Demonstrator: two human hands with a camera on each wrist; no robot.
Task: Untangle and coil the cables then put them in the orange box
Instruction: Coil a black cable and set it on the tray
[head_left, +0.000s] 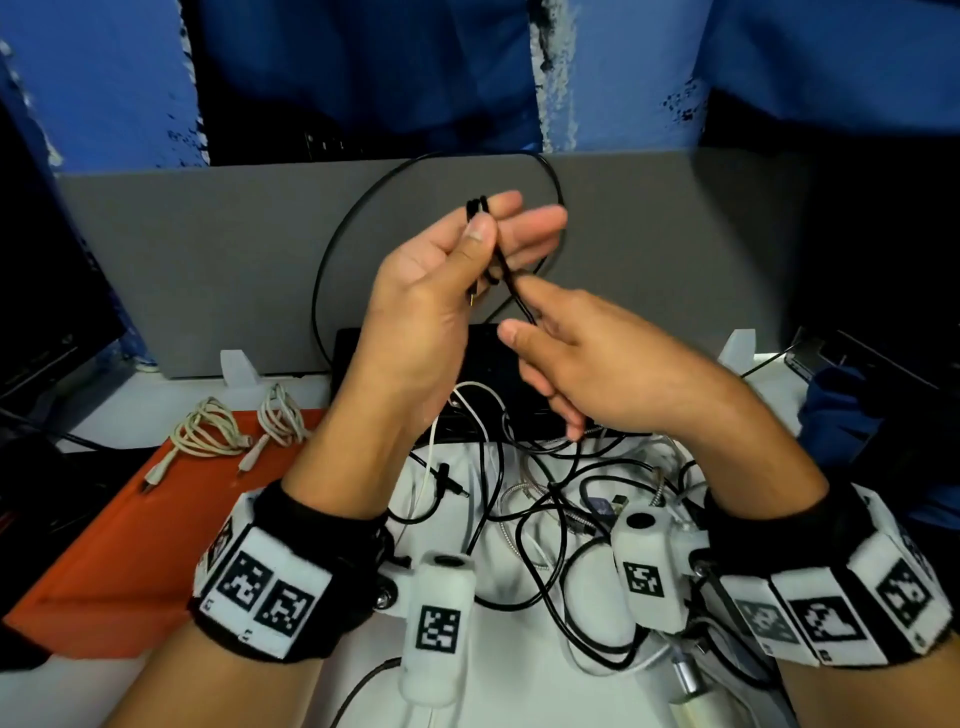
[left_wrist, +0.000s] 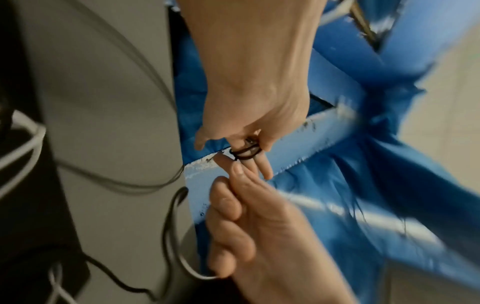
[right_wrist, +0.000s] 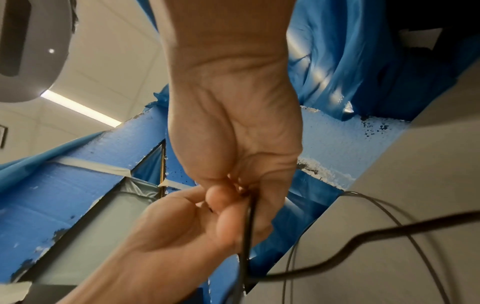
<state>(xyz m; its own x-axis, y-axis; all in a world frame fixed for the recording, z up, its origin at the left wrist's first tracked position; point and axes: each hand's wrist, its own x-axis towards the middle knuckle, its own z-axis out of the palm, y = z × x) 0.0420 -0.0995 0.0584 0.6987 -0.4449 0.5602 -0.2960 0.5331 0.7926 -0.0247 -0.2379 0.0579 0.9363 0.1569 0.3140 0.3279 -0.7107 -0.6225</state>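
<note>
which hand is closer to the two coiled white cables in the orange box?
Left. The left hand is raised above the table on the side of the orange box, where the coiled white cables lie. The right hand is farther off, above the tangled pile.

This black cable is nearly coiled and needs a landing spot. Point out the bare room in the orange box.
The orange box is bare across its near half, between the two coiled white cables at its far end and its near rim. Right of it, the white table is crowded with the tangled cables; don't pass a hand there.
</note>
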